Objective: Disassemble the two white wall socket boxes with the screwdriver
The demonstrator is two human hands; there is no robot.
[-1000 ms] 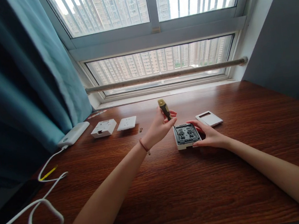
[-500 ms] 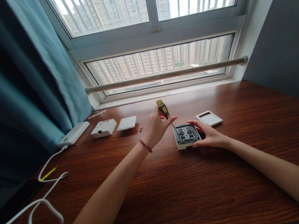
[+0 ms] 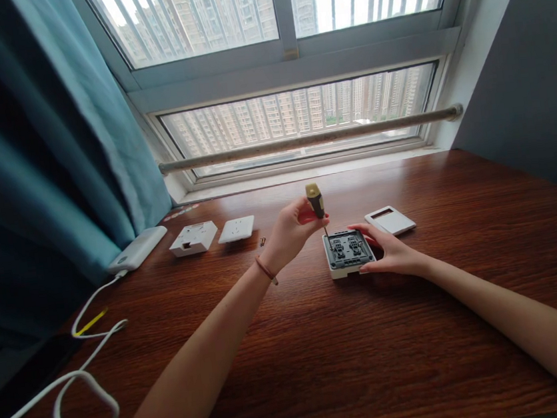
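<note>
Left hand (image 3: 292, 231) grips the screwdriver (image 3: 314, 199), fingers curled, above the switch box (image 3: 350, 253); right hand (image 3: 390, 251), part-spread, clasps its right side; box looks light, stiff; best held by its sides.

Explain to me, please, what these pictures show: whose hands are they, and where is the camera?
There is no machine: a person works with two bare hands, and one camera, worn on the head, looks forward and down.

The left hand holds a screwdriver, pointing down at the dark top of a box. The right hand grips that box's side.

Also on the wooden table are a white frame, small screws, a socket plate, a white housing and, far left, a white device with a cable.
</note>
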